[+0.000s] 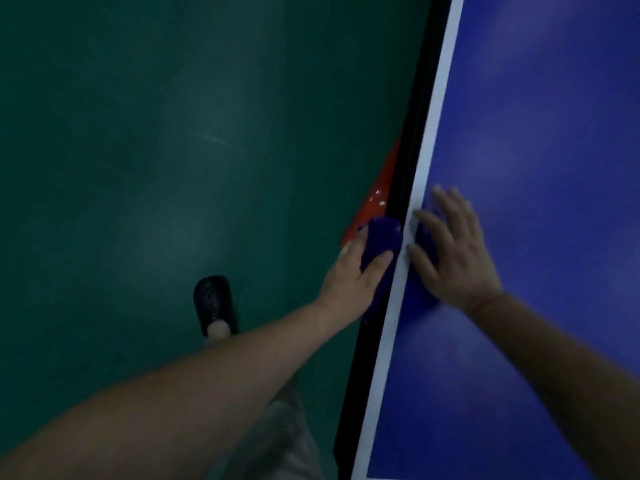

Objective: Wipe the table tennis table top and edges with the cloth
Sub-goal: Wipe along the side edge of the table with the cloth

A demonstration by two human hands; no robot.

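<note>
A blue cloth drapes over the table rim, left hand gripping its hanging part, right hand pressing flat on top.
Uneven pull could drag the cloth off the edge.

Both forearms are bare from the lower edge of the view to the wrists; no sleeve, watch or bracelet shows on either. The left hand and the right hand wear no gloves and no visible rings. Below the left forearm a stretch of light beige fabric trouser leg is visible. On one foot sits a black rounded clog-style shoe with small perforations across its top, open at the heel.
</note>
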